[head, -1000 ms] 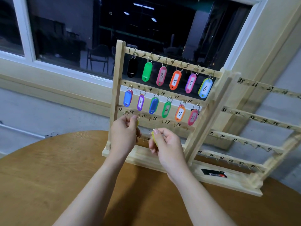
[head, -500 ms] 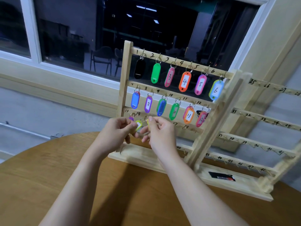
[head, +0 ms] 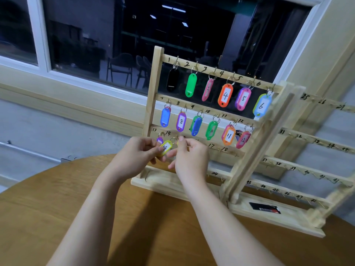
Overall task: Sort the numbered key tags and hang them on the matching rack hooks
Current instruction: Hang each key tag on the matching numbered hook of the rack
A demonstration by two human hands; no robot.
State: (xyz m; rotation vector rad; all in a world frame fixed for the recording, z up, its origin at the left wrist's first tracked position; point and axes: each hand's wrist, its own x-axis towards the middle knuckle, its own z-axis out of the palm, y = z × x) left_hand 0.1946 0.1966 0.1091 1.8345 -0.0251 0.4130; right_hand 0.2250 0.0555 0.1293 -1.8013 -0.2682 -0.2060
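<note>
We are pinching the yellow tag marked 14 (head: pixel 166 147) with the left hand (head: pixel 134 154), holding it tilted just below the third rail of the wooden rack (head: pixel 153 89), beside a purple tag (head: pixel 159 140) hanging near hook 13. We are curling the right hand (head: pixel 189 154) by the tag's metal ring (head: pixel 173 140), fingertips (head: pixel 181 140) pinching there; what they are gripping cannot be told. The rack is standing on the round wooden table (head: pixel 38 217).

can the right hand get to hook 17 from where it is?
Probably yes. The right hand sits just left of hook 17 on the same rail, and that stretch of rail is bare. The green tag above hangs close, so it may get brushed.
</note>
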